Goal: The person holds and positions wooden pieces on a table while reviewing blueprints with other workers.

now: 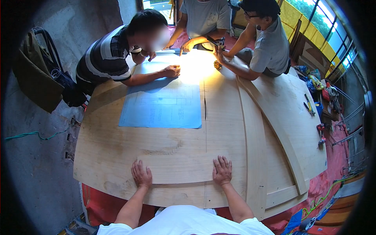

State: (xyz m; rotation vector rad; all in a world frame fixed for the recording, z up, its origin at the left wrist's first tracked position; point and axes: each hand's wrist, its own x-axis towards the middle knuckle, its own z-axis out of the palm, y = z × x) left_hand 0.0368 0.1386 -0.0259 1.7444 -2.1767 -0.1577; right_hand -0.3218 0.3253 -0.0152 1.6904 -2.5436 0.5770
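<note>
My left hand [141, 174] lies flat with fingers stretched, on the left end of a pale wooden board [178, 169]. At the board's right end my right hand [222, 170] rests the same way, a ring on one finger. The board lies across the near part of a large plywood table [105, 145]. Beyond it, a large paper drawing [162, 105] with printed lines is spread out. Neither hand grips anything.
Three people stand around the far side; one in a striped shirt [105, 53] leans over the drawing, another holds a dark device [213, 40]. Long wooden strips [254, 156] lie right, with pliers [309, 105] and a red power tool [321, 133] near the edge. A bag [58, 74] hangs left.
</note>
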